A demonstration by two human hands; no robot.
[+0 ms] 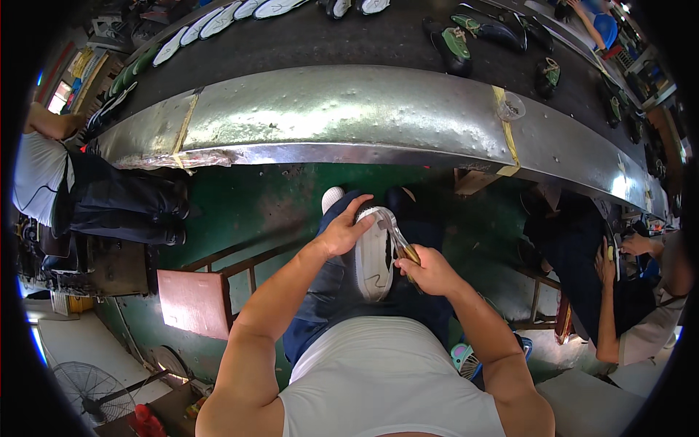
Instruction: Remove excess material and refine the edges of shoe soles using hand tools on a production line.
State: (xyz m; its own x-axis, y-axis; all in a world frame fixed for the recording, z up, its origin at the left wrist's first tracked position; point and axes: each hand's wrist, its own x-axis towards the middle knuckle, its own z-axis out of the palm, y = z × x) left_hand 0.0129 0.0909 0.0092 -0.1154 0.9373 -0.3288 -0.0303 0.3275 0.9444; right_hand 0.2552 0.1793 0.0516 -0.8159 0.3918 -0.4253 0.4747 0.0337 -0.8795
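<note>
Where the left hand grips: here it is, left hand [341, 234] clamped on the far left side of the white shoe [371, 266], thumb laid across its end.
Right hand [429, 271]: closed around the handle of a curved metal tool [397, 234], whose head arches over that same far end; whether it bites the shoe, you cannot tell.
Hidden bits: fingers and tool cover the shoe's far end, and its underside is out of sight; toe or heel, hard to call.
Shoe's line: long axis running straight out from the body, one rounded end toward the white shirt [378, 371], the other toward the bench.
Shoe's spot: over the lap, between the hands, against the left, just beside the right.
Bench [328, 109]: dented metal edge across the front, green-and-black shoes [455, 45] beyond it, a row of white shoe pieces [218, 22] cut off at the top.
Flanks: co-workers both sides, cropped by the dark rim.
</note>
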